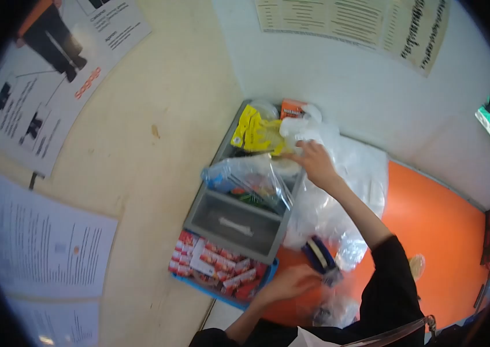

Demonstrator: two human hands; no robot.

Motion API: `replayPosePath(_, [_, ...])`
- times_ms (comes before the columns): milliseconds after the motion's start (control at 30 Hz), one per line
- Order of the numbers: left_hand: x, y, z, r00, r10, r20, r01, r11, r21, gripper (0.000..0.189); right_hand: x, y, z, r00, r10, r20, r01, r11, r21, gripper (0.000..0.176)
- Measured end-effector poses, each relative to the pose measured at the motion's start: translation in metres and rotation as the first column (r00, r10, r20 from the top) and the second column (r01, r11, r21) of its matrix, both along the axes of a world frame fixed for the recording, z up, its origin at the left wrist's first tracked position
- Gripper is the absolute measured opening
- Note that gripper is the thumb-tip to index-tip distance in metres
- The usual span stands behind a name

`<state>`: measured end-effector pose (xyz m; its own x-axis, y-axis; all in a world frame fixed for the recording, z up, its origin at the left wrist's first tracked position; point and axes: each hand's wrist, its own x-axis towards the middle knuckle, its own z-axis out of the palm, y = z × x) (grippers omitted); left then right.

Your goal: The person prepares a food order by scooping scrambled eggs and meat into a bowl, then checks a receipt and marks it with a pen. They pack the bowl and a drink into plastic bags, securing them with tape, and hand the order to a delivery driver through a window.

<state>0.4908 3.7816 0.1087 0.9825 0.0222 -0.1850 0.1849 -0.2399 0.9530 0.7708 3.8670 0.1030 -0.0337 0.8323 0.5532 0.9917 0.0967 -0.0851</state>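
Observation:
My right hand (316,165) reaches over the edge of a grey divided organizer (196,209), thumb and fingers apart. Just beside its fingertips are a yellow packet (255,130) and white plastic bags (314,132). A clear plastic bag with a blue part (222,173) lies across the middle compartment. Lower down, my left hand (288,283) hovers by the orange tabletop (430,199), fingers stretched out and slightly blurred. Nearest to it is a dark blue object with a cream strip (319,254), whose kind I cannot make out. A crumpled, blurred clear plastic (337,309) lies near it.
A blue tray (222,298) of red and white small packets (222,263) stands at the organizer's near end. Clear plastic bags (360,173) spread along its right side. A roll of tape (416,266) is at the right. Posters (54,225) hang on the walls.

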Motion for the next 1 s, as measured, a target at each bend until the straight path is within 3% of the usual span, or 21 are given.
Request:
replayPosePath(33, [0.014, 0.025, -0.002, 0.981, 0.187, 0.047, -0.177, 0.971, -0.158, 0.03, 0.019, 0.036, -0.027, 0.984, 0.054, 0.169, -0.042, 0.996, -0.074, 0.03])
replayPosePath(67, [0.025, 0.048, -0.005, 0.928, 0.369, 0.051, -0.335, 0.887, -0.317, 0.031, 0.026, 0.056, -0.02, 0.98, 0.124, 0.157, -0.083, 0.967, -0.241, 0.026])
replayPosePath(133, [0.05, 0.089, -0.005, 0.803, 0.553, -0.223, -0.557, 0.56, -0.613, 0.037, 0.025, 0.081, 0.012, 0.963, 0.255, 0.088, -0.166, 0.815, -0.555, 0.019])
replayPosePath(233, [0.095, 0.122, -0.001, 0.755, 0.537, -0.376, -0.45, 0.007, -0.893, 0.064, 0.024, 0.081, 0.039, 0.879, 0.3, -0.372, -0.434, 0.827, -0.359, 0.018])
replayPosePath(300, [0.12, 0.135, -0.022, 0.734, 0.544, -0.407, -0.204, -0.394, -0.896, 0.079, 0.008, 0.07, 0.062, 0.857, 0.202, -0.474, -0.441, 0.765, -0.47, 0.02])
replayPosePath(333, [0.128, 0.138, -0.021, 0.672, 0.618, -0.408, -0.196, -0.384, -0.903, 0.083, 0.0, 0.064, 0.068, 0.845, 0.151, -0.512, -0.444, 0.733, -0.516, 0.022])
replayPosePath(400, [0.137, 0.139, -0.014, 0.526, 0.745, -0.41, -0.197, -0.362, -0.911, 0.091, -0.01, 0.049, 0.065, 0.768, 0.164, -0.619, -0.501, 0.756, -0.421, 0.023])
replayPosePath(433, [0.135, 0.143, -0.023, 0.604, 0.721, -0.339, -0.145, -0.319, -0.937, 0.089, -0.015, 0.042, 0.062, 0.723, 0.176, -0.668, -0.524, 0.77, -0.364, 0.024])
replayPosePath(467, [0.128, 0.15, -0.035, 0.672, 0.692, -0.264, -0.09, -0.277, -0.957, 0.086, -0.02, 0.034, 0.06, 0.766, 0.158, -0.624, -0.46, 0.812, -0.36, 0.026])
replayPosePath(533, [0.124, 0.153, -0.037, 0.733, 0.632, -0.252, 0.052, -0.422, -0.905, 0.074, -0.029, 0.019, 0.057, 0.839, 0.119, -0.531, -0.333, 0.884, -0.328, 0.029])
replayPosePath(633, [0.133, 0.146, -0.021, 0.608, 0.684, -0.404, -0.114, -0.428, -0.897, 0.064, -0.037, 0.008, 0.038, 0.931, 0.027, -0.363, -0.075, 0.99, -0.118, 0.023])
replayPosePath(667, [0.132, 0.146, -0.023, 0.654, 0.642, -0.4, -0.022, -0.513, -0.858, 0.063, -0.037, 0.003, 0.037, 0.975, 0.026, -0.22, -0.052, 0.993, -0.111, 0.023])
replayPosePath(767, [0.136, 0.141, -0.021, 0.559, 0.774, -0.297, -0.117, -0.281, -0.953, 0.061, -0.051, -0.006, 0.07, 0.95, -0.03, -0.312, -0.051, 0.967, -0.25, 0.022])
replayPosePath(867, [0.137, 0.141, -0.01, 0.532, 0.773, -0.347, -0.172, -0.302, -0.938, 0.059, -0.061, -0.007, 0.066, 0.965, -0.107, -0.239, 0.043, 0.965, -0.26, 0.023])
replayPosePath(967, [0.138, 0.142, -0.006, 0.573, 0.753, -0.323, -0.124, -0.31, -0.943, 0.062, -0.061, -0.005, 0.074, 0.993, -0.079, -0.082, 0.06, 0.974, -0.217, 0.017])
replayPosePath(1000, [0.136, 0.143, -0.001, 0.597, 0.733, -0.326, -0.174, -0.278, -0.945, 0.064, -0.061, -0.004, 0.081, 0.984, -0.09, -0.152, 0.056, 0.975, -0.216, 0.015])
